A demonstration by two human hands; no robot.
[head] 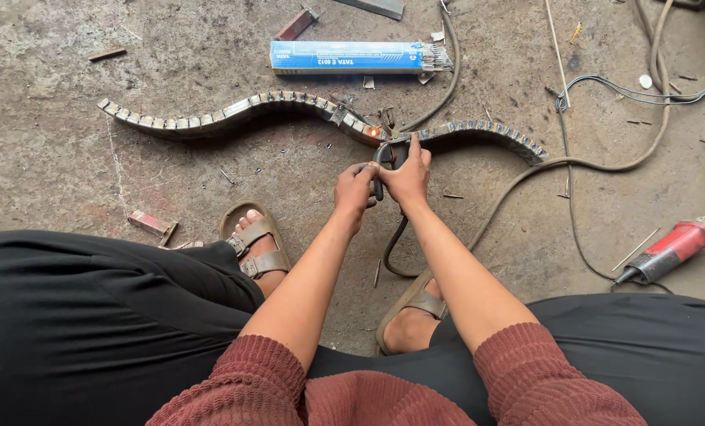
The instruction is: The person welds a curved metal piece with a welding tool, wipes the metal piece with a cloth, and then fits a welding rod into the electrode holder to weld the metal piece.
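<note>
— What do the hands have?
— Both the left hand [356,189] and right hand [406,175] have fingers closed round one dark electrode holder [382,158], its tip glowing orange on one long wavy strip of small welded steel blocks [234,112].
— Anything else, counted?
— One blue box of welding rods [352,57] farther off, one red angle grinder [672,249] at right, two brown sandals [254,237], all on a rough concrete floor [45,158].

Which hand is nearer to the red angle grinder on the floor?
Right. The right hand holds the electrode holder, on the side toward the red angle grinder. The left hand closes on its handle, farther away.
</note>
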